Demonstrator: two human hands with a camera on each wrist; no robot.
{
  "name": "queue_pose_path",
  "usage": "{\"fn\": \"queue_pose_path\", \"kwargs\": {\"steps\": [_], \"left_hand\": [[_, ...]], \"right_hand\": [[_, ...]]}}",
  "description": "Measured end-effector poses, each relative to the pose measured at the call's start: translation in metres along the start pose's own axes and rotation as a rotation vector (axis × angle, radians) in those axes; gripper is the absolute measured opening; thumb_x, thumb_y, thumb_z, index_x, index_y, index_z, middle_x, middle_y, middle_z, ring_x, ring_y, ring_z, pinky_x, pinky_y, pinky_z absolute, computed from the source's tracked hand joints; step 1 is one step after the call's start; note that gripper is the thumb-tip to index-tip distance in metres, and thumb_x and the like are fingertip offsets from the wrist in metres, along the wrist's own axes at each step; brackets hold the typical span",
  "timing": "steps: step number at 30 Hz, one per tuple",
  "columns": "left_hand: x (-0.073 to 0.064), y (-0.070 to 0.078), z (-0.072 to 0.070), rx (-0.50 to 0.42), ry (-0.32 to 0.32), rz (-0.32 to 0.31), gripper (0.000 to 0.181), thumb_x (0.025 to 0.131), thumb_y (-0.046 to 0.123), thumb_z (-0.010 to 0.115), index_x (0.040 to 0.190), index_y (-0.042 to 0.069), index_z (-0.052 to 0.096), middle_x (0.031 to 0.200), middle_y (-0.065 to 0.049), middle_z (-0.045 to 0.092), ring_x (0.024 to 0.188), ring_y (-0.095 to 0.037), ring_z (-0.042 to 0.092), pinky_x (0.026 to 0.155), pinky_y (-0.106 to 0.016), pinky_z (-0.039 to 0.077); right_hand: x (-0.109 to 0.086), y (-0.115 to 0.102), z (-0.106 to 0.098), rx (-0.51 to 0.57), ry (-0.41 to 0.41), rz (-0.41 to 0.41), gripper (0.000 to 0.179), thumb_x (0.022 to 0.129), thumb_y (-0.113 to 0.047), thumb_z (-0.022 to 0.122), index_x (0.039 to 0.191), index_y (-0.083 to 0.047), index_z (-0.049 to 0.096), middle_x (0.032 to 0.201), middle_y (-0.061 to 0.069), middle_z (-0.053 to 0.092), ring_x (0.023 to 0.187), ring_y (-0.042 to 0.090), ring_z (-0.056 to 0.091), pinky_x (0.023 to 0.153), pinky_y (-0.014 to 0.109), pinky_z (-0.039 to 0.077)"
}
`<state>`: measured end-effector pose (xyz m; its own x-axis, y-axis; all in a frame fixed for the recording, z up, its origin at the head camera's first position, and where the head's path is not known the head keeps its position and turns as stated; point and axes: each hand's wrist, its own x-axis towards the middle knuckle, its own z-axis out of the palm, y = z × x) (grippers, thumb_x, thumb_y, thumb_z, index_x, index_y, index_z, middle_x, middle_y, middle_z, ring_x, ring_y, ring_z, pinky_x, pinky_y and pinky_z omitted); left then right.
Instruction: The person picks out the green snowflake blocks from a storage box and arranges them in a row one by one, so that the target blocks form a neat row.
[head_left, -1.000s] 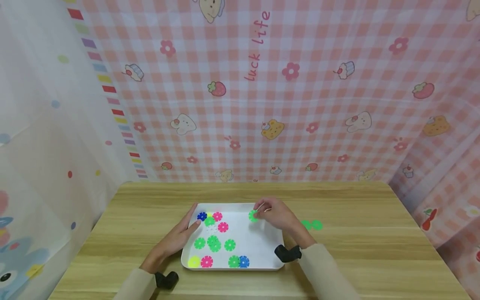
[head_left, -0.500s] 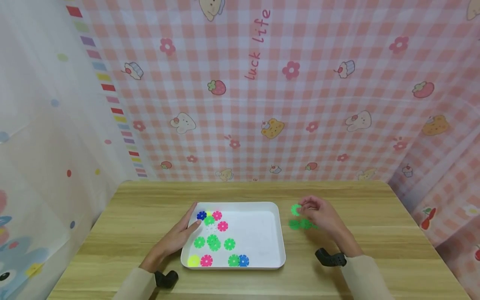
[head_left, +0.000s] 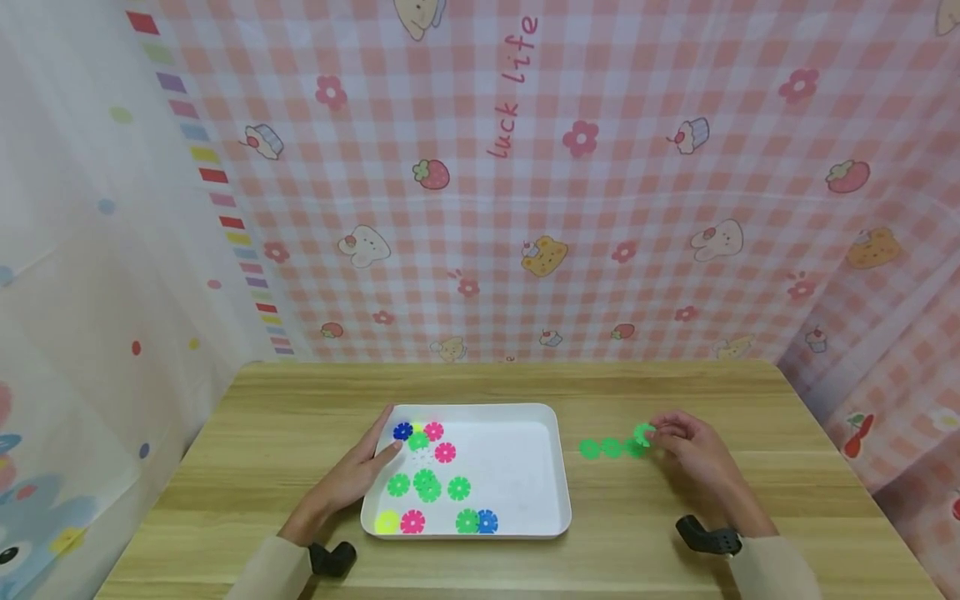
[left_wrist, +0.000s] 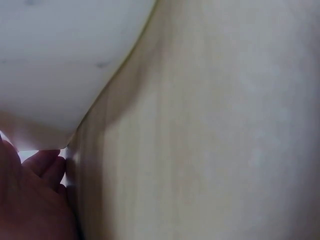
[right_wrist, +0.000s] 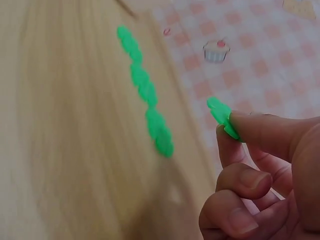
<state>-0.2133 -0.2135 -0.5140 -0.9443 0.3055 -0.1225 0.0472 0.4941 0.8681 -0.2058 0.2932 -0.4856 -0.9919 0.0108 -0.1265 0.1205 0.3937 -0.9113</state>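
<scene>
My right hand (head_left: 693, 454) pinches a green snowflake disc (head_left: 643, 433) between thumb and index finger, over the right end of a row on the table. That row is 3 green snowflake discs (right_wrist: 144, 90) laid flat, end to end, in the right wrist view. Left of it is a white tray (head_left: 517, 475); my left hand (head_left: 358, 473) grips its left side, thumb over the rim. In the left wrist view, the fingers (left_wrist: 42, 162) curl against the tray's outer wall. Inside the tray lie several green discs (head_left: 459, 488) plus pink (head_left: 446, 452), yellow (head_left: 387, 522) and blue ones (head_left: 487, 522).
The wooden table (head_left: 675, 392) runs back to a pink checked curtain (head_left: 480, 208). A white curtain with coloured dots (head_left: 135, 275) hangs at the left, and more pink checked cloth (head_left: 892, 392) at the right. Pale, see-through pieces (head_left: 422, 457) lie in the tray's upper left.
My right hand has carried a green disc out of the tray's right side, rightward over the row, stopping above its right end. My left hand stays on the tray.
</scene>
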Motion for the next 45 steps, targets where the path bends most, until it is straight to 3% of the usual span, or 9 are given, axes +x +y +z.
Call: {"fn": "queue_pose_path", "kwargs": {"steps": [4, 13, 19, 26, 45], "left_hand": [[0.0, 0.001, 0.001, -0.011, -0.003, 0.006, 0.065, 0.108, 0.032, 0.039, 0.161, 0.026, 0.002, 0.168, -0.004, -0.001, 0.154, -0.027, -0.004, 0.122, -0.055, 0.0], [0.002, -0.001, 0.001, -0.021, -0.012, 0.014, 0.065, 0.109, 0.03, 0.039, 0.161, 0.023, 0.0, 0.168, -0.004, -0.003, 0.153, -0.026, -0.005, 0.123, -0.053, 0.0], [0.002, -0.002, 0.0, -0.007, -0.017, 0.011, 0.066, 0.109, 0.03, 0.038, 0.161, 0.022, -0.002, 0.168, -0.005, -0.004, 0.153, -0.026, -0.006, 0.122, -0.054, 0.0], [-0.001, 0.0, -0.001, 0.001, -0.011, 0.014, 0.066, 0.108, 0.032, 0.039, 0.161, 0.023, -0.001, 0.168, -0.005, -0.003, 0.153, -0.027, -0.005, 0.122, -0.055, 0.001], [-0.001, 0.001, -0.002, 0.002, -0.011, 0.009, 0.069, 0.108, 0.028, 0.041, 0.161, 0.02, -0.003, 0.168, -0.006, -0.004, 0.153, -0.027, -0.005, 0.122, -0.054, 0.001]], "right_hand": [[-0.001, 0.008, -0.005, 0.025, 0.015, 0.078, 0.033, 0.098, -0.024, 0.063, 0.122, -0.002, 0.057, 0.095, -0.002, 0.064, 0.072, 0.009, 0.051, 0.055, 0.023, 0.044], [0.001, 0.024, -0.009, -0.001, 0.065, 0.112, 0.031, 0.097, -0.02, 0.064, 0.12, 0.0, 0.058, 0.085, -0.007, 0.063, 0.06, 0.006, 0.046, 0.048, 0.022, 0.041], [-0.001, 0.028, -0.01, -0.005, 0.063, 0.107, 0.03, 0.097, -0.02, 0.065, 0.117, 0.001, 0.058, 0.084, -0.003, 0.059, 0.059, 0.006, 0.044, 0.048, 0.023, 0.041], [-0.002, 0.026, -0.006, -0.095, 0.083, 0.05, 0.03, 0.096, -0.022, 0.067, 0.114, 0.001, 0.061, 0.088, 0.001, 0.062, 0.063, 0.009, 0.048, 0.051, 0.024, 0.045], [0.002, 0.031, 0.002, -0.152, 0.152, 0.007, 0.022, 0.093, -0.011, 0.066, 0.111, 0.002, 0.062, 0.09, 0.006, 0.061, 0.069, 0.009, 0.051, 0.054, 0.023, 0.045]]}}
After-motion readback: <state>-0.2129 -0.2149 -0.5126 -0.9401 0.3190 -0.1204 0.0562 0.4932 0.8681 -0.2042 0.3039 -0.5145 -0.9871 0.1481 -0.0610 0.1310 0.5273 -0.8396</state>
